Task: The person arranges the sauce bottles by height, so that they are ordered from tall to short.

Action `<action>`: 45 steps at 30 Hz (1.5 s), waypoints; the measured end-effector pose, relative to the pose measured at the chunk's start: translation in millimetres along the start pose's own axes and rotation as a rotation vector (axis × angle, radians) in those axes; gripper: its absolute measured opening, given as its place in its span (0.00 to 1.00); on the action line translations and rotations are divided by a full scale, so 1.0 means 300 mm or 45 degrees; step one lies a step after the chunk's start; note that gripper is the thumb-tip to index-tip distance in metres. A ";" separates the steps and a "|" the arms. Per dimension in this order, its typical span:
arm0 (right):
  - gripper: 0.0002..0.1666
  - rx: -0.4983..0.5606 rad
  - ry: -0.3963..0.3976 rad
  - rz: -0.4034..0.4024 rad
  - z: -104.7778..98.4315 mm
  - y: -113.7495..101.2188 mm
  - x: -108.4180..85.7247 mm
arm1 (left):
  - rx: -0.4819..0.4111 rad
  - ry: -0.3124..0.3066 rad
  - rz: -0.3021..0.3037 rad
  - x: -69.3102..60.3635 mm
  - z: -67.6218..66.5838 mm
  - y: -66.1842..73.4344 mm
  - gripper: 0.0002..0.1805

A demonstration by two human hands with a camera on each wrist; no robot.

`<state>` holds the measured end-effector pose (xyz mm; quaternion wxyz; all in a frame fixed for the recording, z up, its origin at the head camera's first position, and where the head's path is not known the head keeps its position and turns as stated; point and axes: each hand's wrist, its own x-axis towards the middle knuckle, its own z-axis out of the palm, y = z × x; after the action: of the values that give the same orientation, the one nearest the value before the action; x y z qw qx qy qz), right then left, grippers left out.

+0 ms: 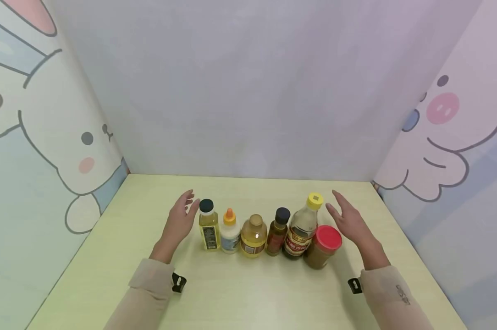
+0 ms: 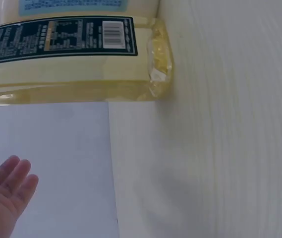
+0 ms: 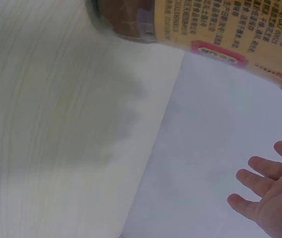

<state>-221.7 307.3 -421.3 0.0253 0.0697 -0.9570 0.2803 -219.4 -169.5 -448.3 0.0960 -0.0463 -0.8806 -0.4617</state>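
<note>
Several bottles and a jar stand in a row between the two hands. My left hand [image 1: 181, 221], fingers loosely bent and apart, is just left of the dark-capped bottle of yellow liquid [image 1: 209, 231]. Right of that bottle come a white bottle with an orange tip [image 1: 230, 236], a round amber bottle [image 1: 254, 238], a small black-capped bottle [image 1: 276, 236], a yellow-capped bottle [image 1: 302, 229] and a red-lidded jar [image 1: 319, 254]. Beyond the jar is my right hand [image 1: 351, 223], fingers extended and holding nothing. The left wrist view shows the left hand [image 2: 4, 198]; the right wrist view, the right hand [image 3: 274, 191].
The pale yellow table [image 1: 256, 298] meets a plain grey wall [image 1: 248, 91] at the back. Side walls with cartoon animals rise at left [image 1: 63, 137] and right [image 1: 471, 151]. Black straps are at both sleeve cuffs.
</note>
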 end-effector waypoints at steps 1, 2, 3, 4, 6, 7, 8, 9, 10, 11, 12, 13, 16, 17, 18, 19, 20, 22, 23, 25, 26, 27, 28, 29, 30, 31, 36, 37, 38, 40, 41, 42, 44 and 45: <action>0.42 0.016 0.000 0.006 -0.002 -0.006 -0.002 | -0.042 0.007 0.014 -0.003 -0.001 0.007 0.37; 0.42 0.031 0.003 0.009 -0.004 -0.013 -0.005 | -0.081 0.016 0.029 -0.006 -0.002 0.013 0.36; 0.42 0.042 0.004 0.013 -0.006 -0.020 -0.008 | -0.116 0.025 0.044 -0.009 -0.003 0.020 0.35; 0.42 0.048 0.007 0.014 -0.008 -0.027 -0.011 | -0.141 0.034 0.056 -0.012 -0.004 0.026 0.33; 0.42 0.059 0.016 0.010 -0.012 -0.039 -0.016 | -0.173 0.046 0.074 -0.017 -0.003 0.034 0.30; 0.41 0.064 0.021 0.006 -0.014 -0.045 -0.019 | -0.183 0.051 0.081 -0.020 -0.003 0.038 0.28; 0.41 0.067 0.025 0.002 -0.016 -0.050 -0.021 | -0.193 0.058 0.088 -0.022 -0.002 0.041 0.27; 0.41 0.070 0.028 -0.001 -0.019 -0.056 -0.023 | -0.203 0.067 0.095 -0.024 -0.002 0.046 0.26; 0.41 0.074 0.032 -0.004 -0.021 -0.061 -0.026 | -0.211 0.077 0.101 -0.026 -0.001 0.050 0.26; 0.40 0.081 0.034 -0.006 -0.023 -0.066 -0.028 | -0.220 0.086 0.111 -0.028 -0.001 0.054 0.26; 0.40 0.086 0.038 -0.008 -0.025 -0.071 -0.031 | -0.229 0.095 0.122 -0.031 -0.001 0.058 0.26; 0.40 0.093 0.041 -0.009 -0.027 -0.075 -0.034 | -0.240 0.105 0.132 -0.034 -0.001 0.064 0.26; 0.39 0.120 0.051 -0.019 -0.032 -0.091 -0.047 | -0.267 0.119 0.160 -0.043 -0.001 0.079 0.25; 0.39 0.130 0.056 -0.025 -0.034 -0.097 -0.051 | -0.278 0.121 0.167 -0.046 -0.001 0.082 0.24; 0.38 0.142 0.063 -0.033 -0.036 -0.104 -0.055 | -0.286 0.123 0.171 -0.048 -0.001 0.086 0.24; 0.37 0.158 0.069 -0.039 -0.039 -0.112 -0.060 | -0.298 0.124 0.175 -0.051 -0.001 0.090 0.23; 0.37 0.174 0.077 -0.046 -0.042 -0.121 -0.063 | -0.309 0.127 0.182 -0.054 -0.001 0.093 0.22; 0.36 0.216 0.093 -0.059 -0.047 -0.137 -0.071 | -0.341 0.130 0.179 -0.063 -0.003 0.110 0.20; 0.35 0.240 0.102 -0.062 -0.050 -0.144 -0.075 | -0.353 0.131 0.173 -0.071 -0.007 0.128 0.19; 0.34 0.283 0.121 -0.075 -0.053 -0.158 -0.083 | -0.373 0.130 0.165 -0.091 -0.020 0.174 0.18; 0.33 0.305 0.126 -0.083 -0.055 -0.164 -0.086 | -0.378 0.132 0.162 -0.101 -0.026 0.195 0.18; 0.33 0.322 0.129 -0.089 -0.055 -0.170 -0.089 | -0.385 0.128 0.155 -0.110 -0.032 0.218 0.18; 0.32 0.333 0.131 -0.096 -0.056 -0.176 -0.093 | -0.384 0.126 0.149 -0.118 -0.037 0.238 0.17; 0.32 0.344 0.133 -0.103 -0.056 -0.182 -0.096 | -0.387 0.131 0.160 -0.124 -0.041 0.249 0.17; 0.31 0.356 0.134 -0.110 -0.057 -0.188 -0.099 | -0.394 0.133 0.167 -0.126 -0.041 0.253 0.17; 0.31 0.371 0.132 -0.116 -0.058 -0.195 -0.102 | -0.400 0.133 0.172 -0.127 -0.040 0.254 0.17; 0.28 0.445 0.132 -0.157 -0.062 -0.229 -0.119 | -0.424 0.145 0.215 -0.130 -0.032 0.253 0.17; 0.28 0.453 0.134 -0.168 -0.061 -0.233 -0.120 | -0.431 0.147 0.223 -0.131 -0.031 0.253 0.16; 0.28 0.459 0.138 -0.177 -0.061 -0.237 -0.122 | -0.438 0.149 0.231 -0.133 -0.030 0.254 0.16; 0.27 0.475 0.145 -0.188 -0.059 -0.246 -0.126 | -0.453 0.150 0.243 -0.136 -0.028 0.258 0.16; 0.27 0.483 0.149 -0.191 -0.058 -0.250 -0.128 | -0.461 0.150 0.247 -0.138 -0.027 0.259 0.16; 0.27 0.489 0.154 -0.192 -0.056 -0.253 -0.131 | -0.468 0.148 0.246 -0.140 -0.025 0.261 0.16; 0.27 0.501 0.167 -0.195 -0.052 -0.262 -0.138 | -0.472 0.145 0.246 -0.145 -0.022 0.266 0.15; 0.26 0.511 0.175 -0.197 -0.050 -0.267 -0.141 | -0.474 0.145 0.247 -0.146 -0.020 0.267 0.15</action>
<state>-167.9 253.6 -369.8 0.0977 0.1272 -0.8699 0.4664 -162.0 -128.4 -389.8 0.1793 -0.1215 -0.7646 -0.6070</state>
